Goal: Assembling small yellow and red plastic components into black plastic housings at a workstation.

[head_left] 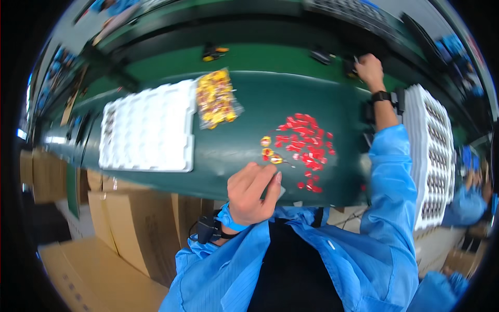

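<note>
My left hand [253, 193] is near the table's front edge, its fingers curled together. A small pale edge shows beside its thumb, but what the fingers hold is hidden. Just beyond the fingertips lie a few small yellow-and-red pieces [276, 158]. Many small red pieces [306, 136] are scattered to the right of them. My right hand [369, 70] reaches to the far right of the table, with the fingers closed next to a dark object [352, 67]; I cannot make out what is in their grip.
A white moulded tray [148, 127] lies on the left of the green table [254, 99], beside a clear bag of yellow-and-red pieces [215, 99]. Stacked white trays [429, 156] stand right of my arm. Black-and-yellow tool [213, 52] at the back; cardboard boxes [138, 223] lower left.
</note>
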The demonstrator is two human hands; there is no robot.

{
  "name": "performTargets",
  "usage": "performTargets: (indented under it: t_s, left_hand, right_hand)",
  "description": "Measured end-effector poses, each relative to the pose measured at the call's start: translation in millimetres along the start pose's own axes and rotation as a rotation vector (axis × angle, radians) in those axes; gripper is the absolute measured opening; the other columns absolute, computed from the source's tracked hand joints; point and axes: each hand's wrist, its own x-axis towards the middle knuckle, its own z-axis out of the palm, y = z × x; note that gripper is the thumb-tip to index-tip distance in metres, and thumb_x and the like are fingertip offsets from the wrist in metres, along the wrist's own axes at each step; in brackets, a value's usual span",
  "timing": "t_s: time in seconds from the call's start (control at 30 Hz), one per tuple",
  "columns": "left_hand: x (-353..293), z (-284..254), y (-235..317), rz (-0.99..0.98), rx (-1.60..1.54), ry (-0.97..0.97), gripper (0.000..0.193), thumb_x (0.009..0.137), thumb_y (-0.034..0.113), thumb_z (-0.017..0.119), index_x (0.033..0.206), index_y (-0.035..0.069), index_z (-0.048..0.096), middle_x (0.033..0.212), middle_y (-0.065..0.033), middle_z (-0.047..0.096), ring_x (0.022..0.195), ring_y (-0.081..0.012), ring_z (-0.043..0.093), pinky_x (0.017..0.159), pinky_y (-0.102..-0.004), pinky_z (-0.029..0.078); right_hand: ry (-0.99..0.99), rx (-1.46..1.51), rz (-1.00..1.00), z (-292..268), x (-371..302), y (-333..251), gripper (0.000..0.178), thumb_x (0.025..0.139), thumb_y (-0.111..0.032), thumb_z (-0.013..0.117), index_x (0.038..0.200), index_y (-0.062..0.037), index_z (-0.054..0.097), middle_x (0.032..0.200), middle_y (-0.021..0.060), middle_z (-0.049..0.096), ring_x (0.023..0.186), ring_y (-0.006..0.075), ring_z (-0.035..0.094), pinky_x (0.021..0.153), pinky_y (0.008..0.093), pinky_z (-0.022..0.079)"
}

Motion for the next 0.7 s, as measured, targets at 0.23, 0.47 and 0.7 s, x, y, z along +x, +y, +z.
performTargets:
  t_s: [0.23, 0.47, 0.7]
  left_hand:
    - [22.5, -59.4, -84.8, -0.175, 0.302, -0.082, 0.007, 0.088, 0.008, 0.067, 0.089, 0.001, 0.066, 0.070, -0.0142, 0.061, 0.057, -0.0266, 0.058, 0.054, -0.0355, 0.045]
    - [166.3, -34.0, -175.5, -0.328, 0.833, -0.290, 0.052, 0.087, 0.049, 0.066, 0.100, -0.001, 0.063, 0.090, -0.0202, 0.072, 0.084, -0.0417, 0.070, 0.071, -0.0480, 0.056]
    - [196.9, 1.0, -214.0, -0.314, 0.866, -0.498, 0.043, 0.073, 0.039, 0.074, 0.092, 0.000, 0.074, 0.094, -0.0240, 0.073, 0.089, -0.0412, 0.071, 0.081, -0.0470, 0.057]
  right_hand:
    - [-0.333, 0.203, 0.291, -4.7, -2.0, -28.4, 0.041, 0.083, -0.039, 0.076, 0.090, 0.0014, 0.071, 0.087, 0.0211, 0.073, 0.088, 0.0392, 0.072, 0.076, 0.0497, 0.057]
    - [0.119, 0.439, -0.341, -69.3, -95.2, -171.8, 0.019, 0.085, -0.016, 0.061, 0.078, 0.0001, 0.069, 0.071, 0.0230, 0.065, 0.069, 0.0386, 0.067, 0.062, 0.0436, 0.051]
    - [-0.372, 0.759, -0.611, -68.8, -170.9, -220.2, 0.014, 0.086, -0.007, 0.064, 0.085, 0.0065, 0.066, 0.066, 0.0144, 0.062, 0.059, 0.0199, 0.061, 0.059, 0.0318, 0.049]
